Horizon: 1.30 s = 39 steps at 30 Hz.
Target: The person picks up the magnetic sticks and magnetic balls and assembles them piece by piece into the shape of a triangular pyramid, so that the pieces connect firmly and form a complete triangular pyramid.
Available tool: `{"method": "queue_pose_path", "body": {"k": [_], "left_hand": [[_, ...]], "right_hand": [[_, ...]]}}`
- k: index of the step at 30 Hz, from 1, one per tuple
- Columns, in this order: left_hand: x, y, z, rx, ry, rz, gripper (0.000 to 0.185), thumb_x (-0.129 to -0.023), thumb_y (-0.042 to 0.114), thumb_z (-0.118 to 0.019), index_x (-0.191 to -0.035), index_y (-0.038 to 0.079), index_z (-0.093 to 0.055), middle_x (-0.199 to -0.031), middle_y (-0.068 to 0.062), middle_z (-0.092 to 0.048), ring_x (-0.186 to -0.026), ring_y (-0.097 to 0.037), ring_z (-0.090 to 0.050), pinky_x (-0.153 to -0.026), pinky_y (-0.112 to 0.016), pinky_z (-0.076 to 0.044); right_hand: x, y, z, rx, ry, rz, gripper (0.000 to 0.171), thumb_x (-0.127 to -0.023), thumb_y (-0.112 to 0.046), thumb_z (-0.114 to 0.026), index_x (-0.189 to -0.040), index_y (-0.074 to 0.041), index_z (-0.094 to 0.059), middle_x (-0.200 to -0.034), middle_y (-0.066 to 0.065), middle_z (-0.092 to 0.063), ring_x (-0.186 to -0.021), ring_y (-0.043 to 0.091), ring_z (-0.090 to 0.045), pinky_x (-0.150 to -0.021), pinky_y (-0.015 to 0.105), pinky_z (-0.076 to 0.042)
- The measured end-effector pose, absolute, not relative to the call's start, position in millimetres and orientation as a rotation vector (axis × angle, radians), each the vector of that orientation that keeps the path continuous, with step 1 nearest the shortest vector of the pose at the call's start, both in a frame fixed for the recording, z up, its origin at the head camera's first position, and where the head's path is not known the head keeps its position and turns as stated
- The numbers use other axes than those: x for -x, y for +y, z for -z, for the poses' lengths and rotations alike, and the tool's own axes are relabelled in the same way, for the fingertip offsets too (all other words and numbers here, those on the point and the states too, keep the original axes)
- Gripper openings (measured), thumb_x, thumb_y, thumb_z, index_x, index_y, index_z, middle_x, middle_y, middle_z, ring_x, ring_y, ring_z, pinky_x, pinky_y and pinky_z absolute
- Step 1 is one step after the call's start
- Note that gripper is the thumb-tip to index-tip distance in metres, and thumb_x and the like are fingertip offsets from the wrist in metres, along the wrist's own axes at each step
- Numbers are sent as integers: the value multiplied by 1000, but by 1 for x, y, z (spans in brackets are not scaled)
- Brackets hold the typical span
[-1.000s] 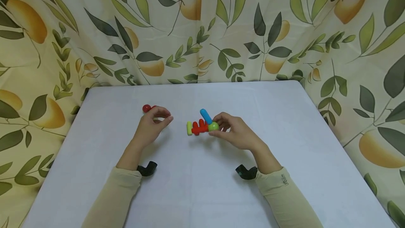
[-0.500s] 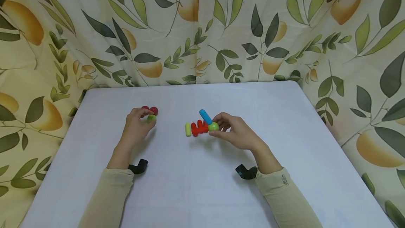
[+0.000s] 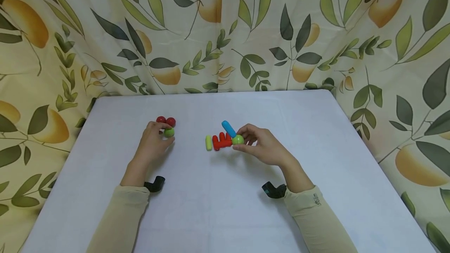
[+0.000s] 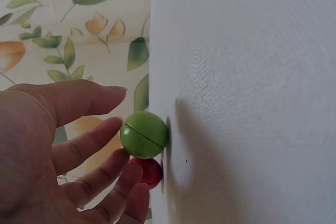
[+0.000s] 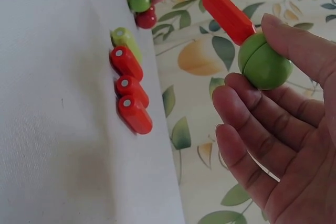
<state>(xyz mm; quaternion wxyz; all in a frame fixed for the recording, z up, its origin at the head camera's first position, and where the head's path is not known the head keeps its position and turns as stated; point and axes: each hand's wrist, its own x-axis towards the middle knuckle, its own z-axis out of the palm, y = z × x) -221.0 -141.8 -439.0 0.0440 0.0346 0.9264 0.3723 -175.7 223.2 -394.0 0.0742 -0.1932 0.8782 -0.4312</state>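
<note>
My left hand [image 3: 152, 141] is at a green ball [image 4: 144, 135] beside two red balls [image 3: 170, 122] on the table. In the left wrist view its fingertips touch or nearly touch the green ball, and the thumb stands apart from it. My right hand [image 3: 261, 145] pinches a second green ball [image 5: 265, 61] between thumb and fingers, off the table. A red rod [image 5: 227, 17] sticks out from this ball. A blue rod [image 3: 229, 129] also extends from it in the head view, but does not show in the right wrist view.
Several rods lie in a row left of the right hand: a light green rod [image 3: 209, 143] and red rods [image 5: 134, 114] with metal ends. The white table [image 3: 211, 206] ends at a leaf-and-fruit patterned curtain [image 3: 225, 50]. Black wrist cameras [image 3: 274, 190] sit at both cuffs.
My left hand has moved left, and its thumb now stands off the green ball, which shows beside the red balls. The right hand keeps its hold almost in place.
</note>
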Motion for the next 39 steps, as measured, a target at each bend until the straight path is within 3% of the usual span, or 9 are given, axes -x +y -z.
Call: {"method": "queue_pose_path", "body": {"k": [13,18,28,39], "left_hand": [[219,-136,440,-99,2864,-1130,49,-96,19,-69,-141,5,-57,-134,-23,-46,-118,-39,-51,-99,-54,-46],[217,-136,443,-85,2870,-1122,41,-98,17,-65,-137,3,-60,-132,-21,-48,-120,-38,-54,-99,-53,-47],[218,-137,446,-65,2883,-1127,34,-98,16,-61,-129,4,-64,-125,-19,-55,-115,-37,-56,-96,-52,-48],[221,-131,443,-107,2802,-1287,37,-97,17,-69,-132,5,-64,-130,-15,-60,-118,-34,-60,-99,-49,-52]], "right_hand": [[175,226,393,596,2647,1300,34,-91,-29,-82,-117,-15,-66,-100,-1,-70,-94,19,-63,-83,33,-54],[174,226,393,561,2630,1293,34,-91,-30,-81,-117,-15,-65,-100,-1,-70,-95,19,-63,-85,37,-55],[177,228,395,578,2643,1303,34,-92,-29,-80,-118,-15,-65,-101,-1,-71,-96,18,-64,-86,34,-55],[180,231,398,515,2640,1318,32,-95,-31,-77,-120,-14,-65,-102,2,-69,-97,21,-62,-90,40,-53]]}}
